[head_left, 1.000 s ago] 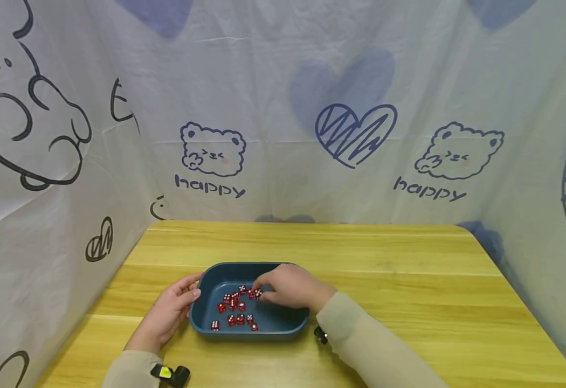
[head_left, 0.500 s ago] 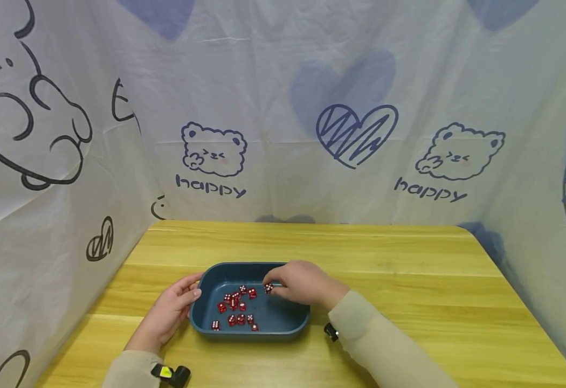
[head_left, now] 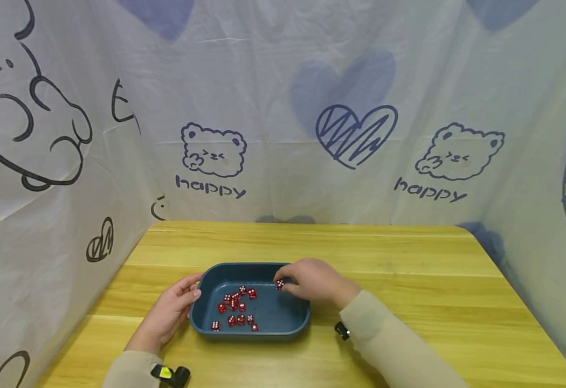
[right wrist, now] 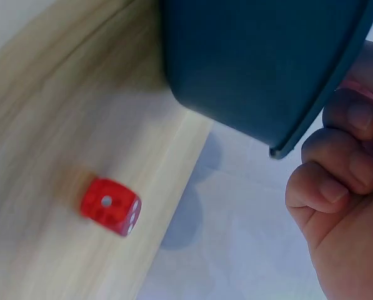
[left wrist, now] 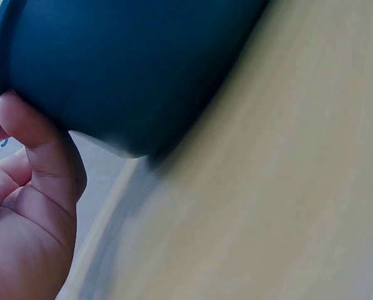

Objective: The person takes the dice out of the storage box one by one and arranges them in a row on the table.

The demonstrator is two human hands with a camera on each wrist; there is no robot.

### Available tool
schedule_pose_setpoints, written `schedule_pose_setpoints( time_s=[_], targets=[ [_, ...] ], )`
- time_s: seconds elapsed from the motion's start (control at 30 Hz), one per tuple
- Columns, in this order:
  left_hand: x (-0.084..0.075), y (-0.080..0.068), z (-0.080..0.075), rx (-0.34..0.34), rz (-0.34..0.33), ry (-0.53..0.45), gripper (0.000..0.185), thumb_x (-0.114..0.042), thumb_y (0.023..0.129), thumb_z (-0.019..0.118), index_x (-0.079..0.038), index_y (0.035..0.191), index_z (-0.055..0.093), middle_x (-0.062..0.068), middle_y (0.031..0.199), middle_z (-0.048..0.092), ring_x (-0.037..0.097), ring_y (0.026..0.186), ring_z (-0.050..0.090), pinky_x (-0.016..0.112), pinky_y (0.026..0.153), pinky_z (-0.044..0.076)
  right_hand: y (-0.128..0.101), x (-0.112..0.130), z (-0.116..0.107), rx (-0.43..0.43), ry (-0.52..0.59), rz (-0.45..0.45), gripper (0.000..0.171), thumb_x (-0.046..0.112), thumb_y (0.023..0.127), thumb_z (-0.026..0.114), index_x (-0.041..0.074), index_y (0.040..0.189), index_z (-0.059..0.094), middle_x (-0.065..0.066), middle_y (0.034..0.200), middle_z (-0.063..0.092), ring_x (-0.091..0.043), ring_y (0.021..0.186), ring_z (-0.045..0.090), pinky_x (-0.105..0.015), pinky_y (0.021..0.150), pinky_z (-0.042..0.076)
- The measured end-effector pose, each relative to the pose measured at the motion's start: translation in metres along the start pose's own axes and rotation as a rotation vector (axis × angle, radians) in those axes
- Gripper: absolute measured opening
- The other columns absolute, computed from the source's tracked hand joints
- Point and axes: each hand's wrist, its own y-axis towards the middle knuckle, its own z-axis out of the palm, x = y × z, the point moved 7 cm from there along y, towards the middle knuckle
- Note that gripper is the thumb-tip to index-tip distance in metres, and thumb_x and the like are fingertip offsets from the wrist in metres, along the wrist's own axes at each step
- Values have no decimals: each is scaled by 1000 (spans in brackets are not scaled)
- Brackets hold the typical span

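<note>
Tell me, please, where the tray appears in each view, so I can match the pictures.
Head: the tray is below the centre, slightly left.
Left wrist: upper left, cut off by the top edge.
Right wrist: top, right of centre, also cut off.
Shared landmark: the table.

The head camera looks forward and down over the table from farther back, with the tray in frame; the wrist cameras sit close, looking past the left hand and right hand, their tilted views sharing the tray's outside and the table
</note>
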Motion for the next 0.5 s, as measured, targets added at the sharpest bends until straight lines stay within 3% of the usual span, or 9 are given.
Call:
schedule_pose_setpoints(
  time_s=[0.3,0.5],
  targets=[
    [0,-2,1,8,4,5,55,-11,104,56,5,152,36,10,108,50,12,77,54,21,63,49,-14,-12,-9,-26,4,16,24,29,98,67,23,121,73,13,96,69,-7,70,54,-28,70,48],
    [0,-1,1,14,10,6,55,-11,104,56,5,152,35,10,108,51,12,75,54,21,62,49,-23,-29,-11,-20,74,82,27,30,99,67,23,125,71,13,87,67,-5,50,55,-28,68,50]
  ],
)
